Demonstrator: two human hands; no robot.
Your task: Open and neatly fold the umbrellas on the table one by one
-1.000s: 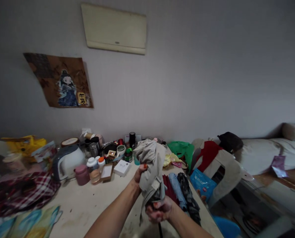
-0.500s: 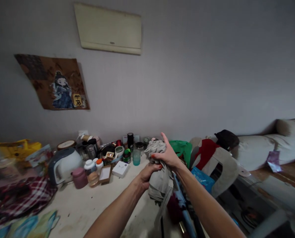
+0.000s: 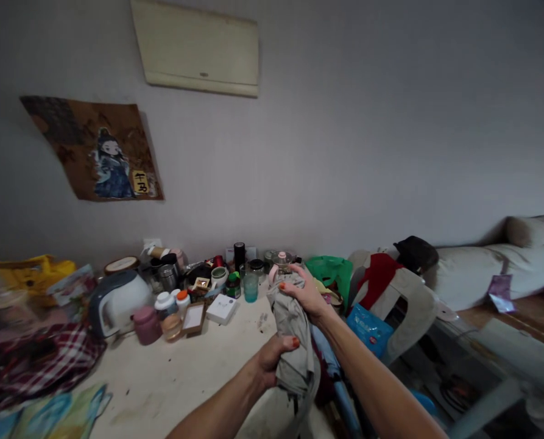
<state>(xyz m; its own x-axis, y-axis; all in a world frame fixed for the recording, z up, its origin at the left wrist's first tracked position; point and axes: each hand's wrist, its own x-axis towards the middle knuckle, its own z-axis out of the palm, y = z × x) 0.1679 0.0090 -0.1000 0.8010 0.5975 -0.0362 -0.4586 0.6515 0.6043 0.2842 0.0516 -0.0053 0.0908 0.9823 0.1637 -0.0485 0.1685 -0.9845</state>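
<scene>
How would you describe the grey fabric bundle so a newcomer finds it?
Find the pale table; look towards its right side, nearer than the green bag. The left hand holds the grey fabric bundle, right hand at its far end. Its grey colour sets it apart from the light-blue roll beside it.

**Mostly matt, some gloss**

Grey bundle (image 3: 292, 318): soft cloth, matt, heavily creased. Tabletop (image 3: 162, 381): pale, smooth, dull, stained. Kettle (image 3: 137, 302): smooth body, plastic by its look, faint sheen. Metal cup (image 3: 168, 278): silvery, softly reflective. Tumbler (image 3: 250, 288): translucent; glass or plastic, can't tell. White box (image 3: 222, 310): smooth card, by the look. Blue packet (image 3: 369, 330): glossy film, crinkled. Green bag (image 3: 330, 271): thin plastic, wrinkled. Plaid item (image 3: 77, 347): matt cloth, rumpled. Poster (image 3: 77, 149): papery, edges curling.
</scene>
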